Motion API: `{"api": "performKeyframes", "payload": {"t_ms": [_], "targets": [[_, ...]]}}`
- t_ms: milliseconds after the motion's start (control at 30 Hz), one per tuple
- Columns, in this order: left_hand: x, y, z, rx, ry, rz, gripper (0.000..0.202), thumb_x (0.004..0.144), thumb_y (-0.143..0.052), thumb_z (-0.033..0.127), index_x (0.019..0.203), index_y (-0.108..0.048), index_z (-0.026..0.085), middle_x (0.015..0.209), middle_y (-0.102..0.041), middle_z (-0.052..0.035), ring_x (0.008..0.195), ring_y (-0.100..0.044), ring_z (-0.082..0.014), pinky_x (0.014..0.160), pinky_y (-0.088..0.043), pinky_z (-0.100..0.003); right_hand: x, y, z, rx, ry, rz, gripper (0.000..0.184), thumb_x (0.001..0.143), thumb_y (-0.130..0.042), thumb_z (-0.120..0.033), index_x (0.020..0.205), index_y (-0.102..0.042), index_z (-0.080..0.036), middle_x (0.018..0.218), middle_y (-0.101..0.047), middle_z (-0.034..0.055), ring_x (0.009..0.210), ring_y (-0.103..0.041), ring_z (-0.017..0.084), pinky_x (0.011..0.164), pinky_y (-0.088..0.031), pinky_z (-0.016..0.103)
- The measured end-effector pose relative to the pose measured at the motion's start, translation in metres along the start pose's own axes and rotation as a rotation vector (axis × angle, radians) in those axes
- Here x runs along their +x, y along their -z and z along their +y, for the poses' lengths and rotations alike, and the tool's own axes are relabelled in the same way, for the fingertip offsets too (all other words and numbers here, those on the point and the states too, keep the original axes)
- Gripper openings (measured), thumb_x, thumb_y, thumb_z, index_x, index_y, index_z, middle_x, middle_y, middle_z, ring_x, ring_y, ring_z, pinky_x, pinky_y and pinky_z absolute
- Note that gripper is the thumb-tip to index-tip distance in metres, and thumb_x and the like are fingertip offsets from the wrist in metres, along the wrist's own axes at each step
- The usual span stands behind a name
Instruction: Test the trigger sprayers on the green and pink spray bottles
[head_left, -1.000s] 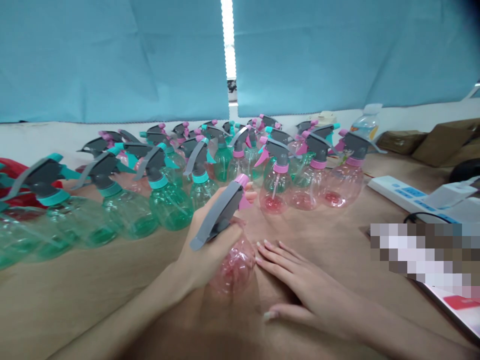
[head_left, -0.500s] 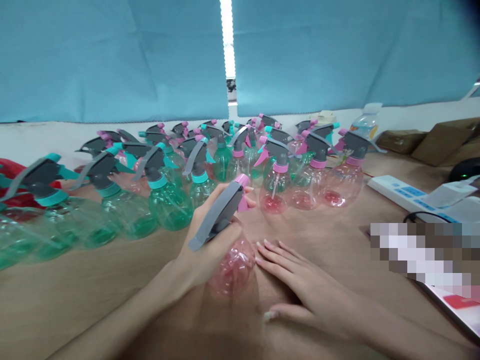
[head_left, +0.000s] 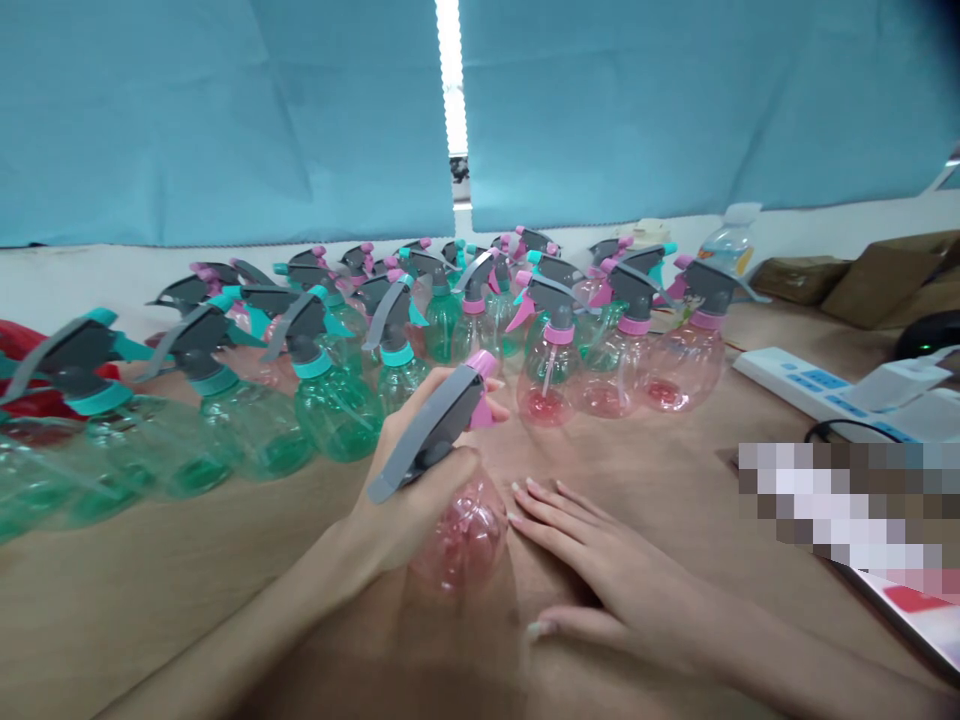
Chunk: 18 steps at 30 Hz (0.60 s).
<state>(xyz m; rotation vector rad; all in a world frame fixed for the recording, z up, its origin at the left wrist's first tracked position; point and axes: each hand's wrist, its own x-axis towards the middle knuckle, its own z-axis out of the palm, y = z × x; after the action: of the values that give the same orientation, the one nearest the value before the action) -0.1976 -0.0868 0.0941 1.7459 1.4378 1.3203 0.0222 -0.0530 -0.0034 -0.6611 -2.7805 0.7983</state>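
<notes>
My left hand (head_left: 409,490) is wrapped around the neck of a clear pink spray bottle (head_left: 461,545) with a grey trigger head and pink nozzle. The bottle is upright over the table, its neck hidden by my fingers. To its right, my right hand (head_left: 592,550) lies flat on the wooden table (head_left: 645,490), fingers spread, fingertips close beside the bottle. Just beyond are several pink spray bottles (head_left: 551,380). A row of green spray bottles (head_left: 341,415) with turquoise collars stands to the left.
More spray bottles (head_left: 442,310) crowd the back of the table. At the right are a white power strip (head_left: 795,385) with plugs, brown cardboard boxes (head_left: 877,280), and a partly pixelated flat object (head_left: 915,605). A clear bottle (head_left: 731,240) stands behind, before a blue curtain (head_left: 675,110).
The held spray bottle's trigger head has shifted slightly left along with my left hand. My right hand keeps its place on the table.
</notes>
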Motion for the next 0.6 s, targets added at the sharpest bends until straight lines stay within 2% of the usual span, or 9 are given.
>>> {"api": "performKeyframes", "payload": {"t_ms": [100,167,300,400,600], "targets": [[-0.0013,-0.0018,-0.0043,-0.005,0.015,0.026,0.040,0.071,-0.053,0.015,0.108,-0.063,0.026,0.082,-0.066,0.0018,0.068,-0.061,-0.0181,0.063,-0.049,-0.030,0.0003,0.0004,-0.0004,0.000,-0.001,0.003,0.079,0.089,-0.055,-0.059,0.152,-0.024,-0.023,0.159,-0.020,0.0060,0.146,-0.014,0.029,0.119,-0.015,0.050],[-0.0018,-0.0032,-0.0053,-0.009,0.011,0.046,0.042,0.073,-0.053,0.016,0.112,-0.062,0.026,0.088,-0.068,0.0013,0.076,-0.064,-0.0188,0.067,-0.050,-0.030,0.0007,0.0008,-0.0008,-0.006,0.002,-0.001,0.080,0.089,-0.055,-0.061,0.152,-0.025,-0.022,0.159,-0.020,0.0062,0.146,-0.014,0.029,0.119,-0.015,0.049],[-0.0011,-0.0047,-0.0043,0.015,-0.017,0.042,0.044,0.073,-0.049,0.014,0.114,-0.063,0.027,0.095,-0.067,0.0019,0.072,-0.062,-0.0161,0.068,-0.051,-0.029,0.0014,0.0022,-0.0023,-0.022,-0.004,-0.019,0.081,0.089,-0.053,-0.062,0.152,-0.026,-0.021,0.159,-0.019,0.0058,0.146,-0.013,0.028,0.119,-0.014,0.048],[0.0000,-0.0045,-0.0032,0.025,-0.026,0.040,0.047,0.074,-0.050,0.014,0.116,-0.063,0.028,0.106,-0.067,0.0016,0.075,-0.062,-0.0158,0.076,-0.052,-0.030,0.0015,0.0032,-0.0033,-0.015,-0.009,-0.024,0.080,0.090,-0.053,-0.062,0.152,-0.025,-0.021,0.159,-0.018,0.0056,0.146,-0.013,0.028,0.119,-0.014,0.048],[0.0004,-0.0041,-0.0030,0.048,-0.008,0.046,0.046,0.074,-0.051,0.017,0.117,-0.064,0.026,0.109,-0.068,-0.0013,0.077,-0.063,-0.0181,0.078,-0.053,-0.033,0.0013,0.0029,-0.0030,-0.002,-0.010,-0.018,0.081,0.089,-0.054,-0.062,0.152,-0.025,-0.021,0.159,-0.020,0.0064,0.146,-0.014,0.028,0.119,-0.013,0.048]]}}
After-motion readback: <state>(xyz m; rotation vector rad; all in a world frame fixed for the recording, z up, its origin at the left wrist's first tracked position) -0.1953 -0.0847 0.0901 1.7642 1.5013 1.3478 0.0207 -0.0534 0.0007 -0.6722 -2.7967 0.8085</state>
